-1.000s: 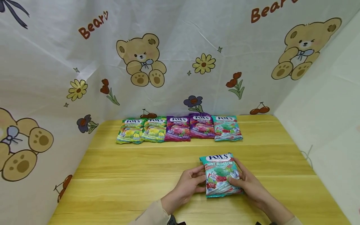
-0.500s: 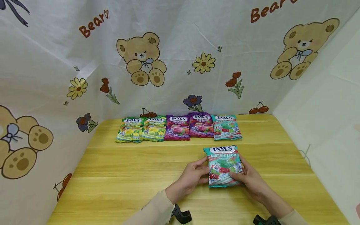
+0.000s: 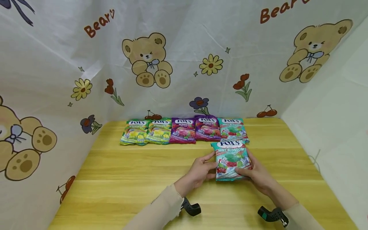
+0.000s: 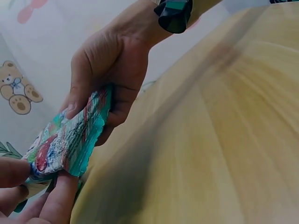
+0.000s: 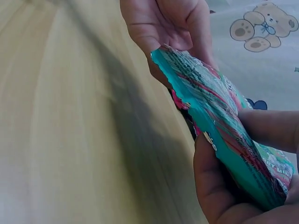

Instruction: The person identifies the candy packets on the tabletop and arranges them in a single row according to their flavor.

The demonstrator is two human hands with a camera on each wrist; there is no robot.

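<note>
Both hands hold a teal bag of Fox's Mint Blossom candy (image 3: 232, 161) above the table, its printed front toward the head view. My left hand (image 3: 201, 171) pinches the bag's left edge; in the left wrist view its thumb lies on top with a finger underneath. At the opposite side, my right hand (image 3: 260, 175) grips the bag, thumb across the front and the other fingers behind, mostly hidden in the head view. Just behind it lies another Mint Blossom bag (image 3: 233, 129), its bottom edge partly covered by the held one.
Along the table's (image 3: 129, 179) back edge, two purple Berries bags (image 3: 183, 131) and two yellow-green Springtea-like bags (image 3: 134, 132) lie in a row left of the mint bag. A bear-patterned cloth (image 3: 184, 41) hangs behind. A thin cord (image 3: 315, 159) shows at the right edge.
Both hands have carried the held candy bag away from me and slightly right, toward the row. Its top now overlaps the mint bag at the back. The other bags stay put.
</note>
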